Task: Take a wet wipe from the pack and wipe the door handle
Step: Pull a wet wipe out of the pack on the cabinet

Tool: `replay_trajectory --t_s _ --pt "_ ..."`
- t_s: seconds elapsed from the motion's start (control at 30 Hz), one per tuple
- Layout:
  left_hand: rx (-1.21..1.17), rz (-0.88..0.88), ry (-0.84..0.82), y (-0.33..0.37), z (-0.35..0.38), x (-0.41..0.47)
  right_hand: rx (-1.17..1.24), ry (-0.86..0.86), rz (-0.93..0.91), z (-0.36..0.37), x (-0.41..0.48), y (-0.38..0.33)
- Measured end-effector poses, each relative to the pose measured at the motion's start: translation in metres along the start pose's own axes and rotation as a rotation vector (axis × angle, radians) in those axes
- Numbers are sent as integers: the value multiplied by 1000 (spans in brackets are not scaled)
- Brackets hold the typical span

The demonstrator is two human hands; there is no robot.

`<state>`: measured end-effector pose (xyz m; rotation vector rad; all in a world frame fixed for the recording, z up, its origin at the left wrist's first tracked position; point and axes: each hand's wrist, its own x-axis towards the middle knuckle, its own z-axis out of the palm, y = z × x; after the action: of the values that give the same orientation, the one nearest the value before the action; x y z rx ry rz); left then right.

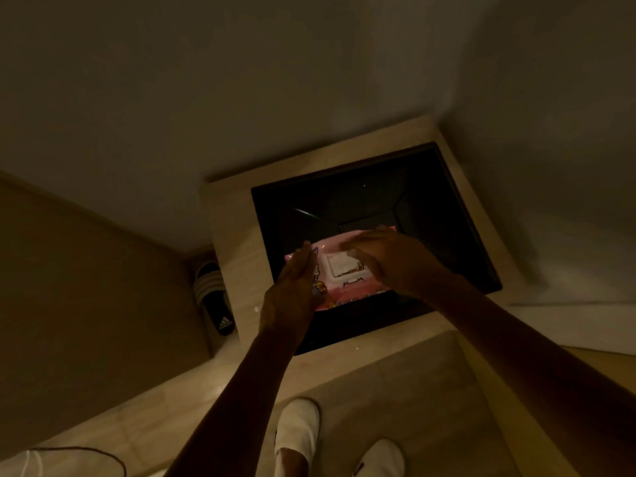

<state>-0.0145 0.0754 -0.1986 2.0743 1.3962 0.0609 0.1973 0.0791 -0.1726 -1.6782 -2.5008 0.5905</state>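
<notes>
- Two white slippers point(297, 432) on the person's feet are closest to us, at the bottom, on the tan floor point(103, 425).
- A big pale wall point(241, 80) fills the top of the dim room.
- A light wood table point(237, 242) stands in the corner, with a big black top point(430, 208) set into it.
- Two bare arms reach out from the bottom toward the table.
- A black slide point(215, 297) with white stripes lies on the floor, just left of the table.
- The pink pack point(344, 270) of wipes is over the black top, between the two hands. It has a white flap in the middle and a cartoon picture on the left part.
- The left hand point(292, 290) holds the left end of the pack. Its fingers lie flat and straight along that end.
- The right hand point(389, 259) is on the right end of the pack. Its fingers point(358, 254) are bent and a bit spread, with the tips by the white flap. I cannot tell if they pinch the flap.
</notes>
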Motion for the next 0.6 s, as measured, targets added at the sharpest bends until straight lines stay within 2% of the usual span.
replay_trajectory --t_s 0.13,0.2,0.27,0.33,0.43,0.53,0.6 --pt "-53 -20 -5 9 2 0 293 135 402 -17 24 12" --pt "-113 -28 18 13 1 -1 354 239 544 -15 25 20" --pt "-132 -20 100 13 -2 0 386 258 634 -7 21 18" --pt "-113 -9 208 10 -6 2 378 252 677 3 13 9" --pt "-77 60 305 26 -12 9 384 275 632 15 -18 3" --pt "-38 192 164 36 -9 23 308 246 646 23 -36 -3" --pt "-20 215 57 41 -8 35 276 238 638 26 -39 -5"
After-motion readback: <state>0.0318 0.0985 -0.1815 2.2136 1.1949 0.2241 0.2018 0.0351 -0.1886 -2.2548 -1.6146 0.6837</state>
